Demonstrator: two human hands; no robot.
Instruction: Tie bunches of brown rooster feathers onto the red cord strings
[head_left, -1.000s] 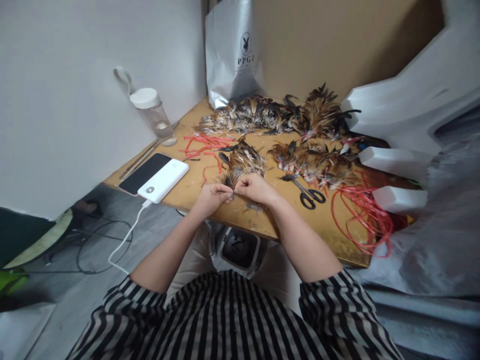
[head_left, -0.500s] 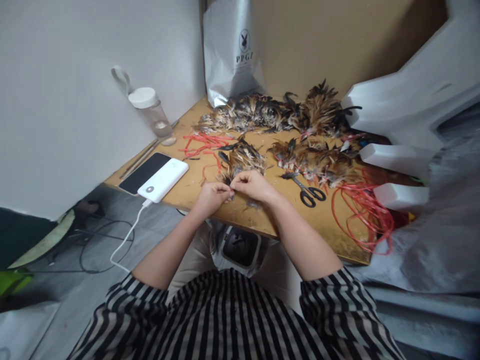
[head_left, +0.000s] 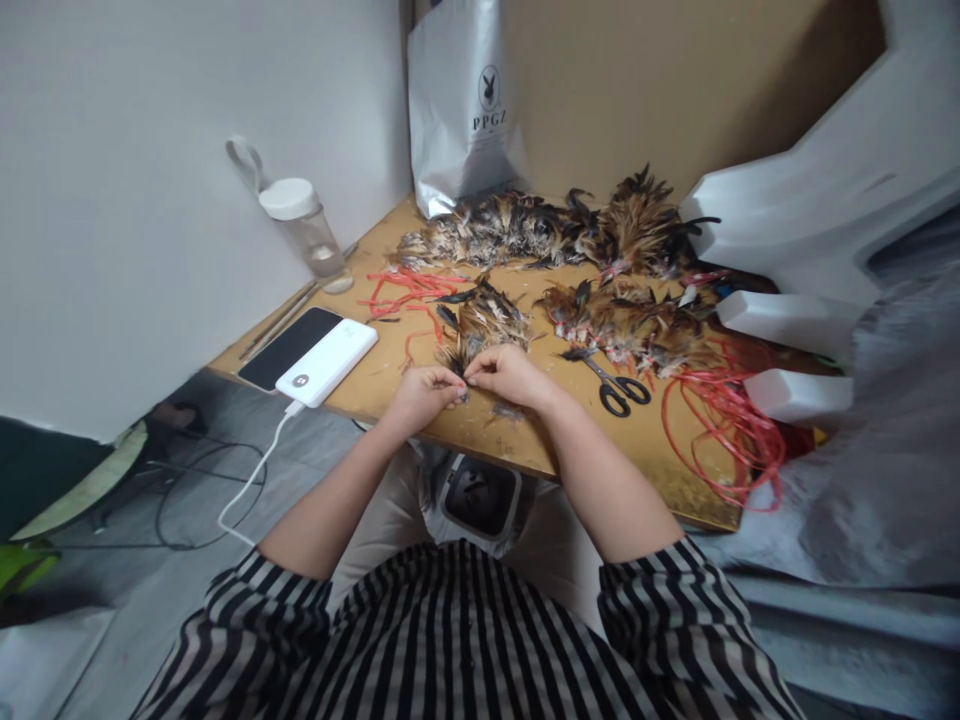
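My left hand (head_left: 424,398) is closed in a pinch near the table's front edge, with a small greyish tuft of feathers (head_left: 463,397) showing at its fingertips. Right beside it, my right hand (head_left: 510,376) also pinches, its thumb and forefinger almost meeting the left fingertips. Whatever lies between the right fingers is too small to make out. Just beyond both hands rests a loose pile of brown and black feathers (head_left: 491,318). To the right, black-handled scissors (head_left: 616,385) lie on the table, blades toward the pile.
Tied feather bundles (head_left: 637,325) lie at right, with a longer heap (head_left: 517,228) behind. Red plastic strips (head_left: 409,288) lie left and a red tangle (head_left: 731,430) right. A white power bank (head_left: 326,358), phone (head_left: 289,345), bottle (head_left: 304,225) and silver bag (head_left: 461,110) edge the table (head_left: 480,440).
My right fingertips have drawn slightly away from the left ones, leaving a small gap. The left hand stays nearly in place, and the things on the table have not moved.
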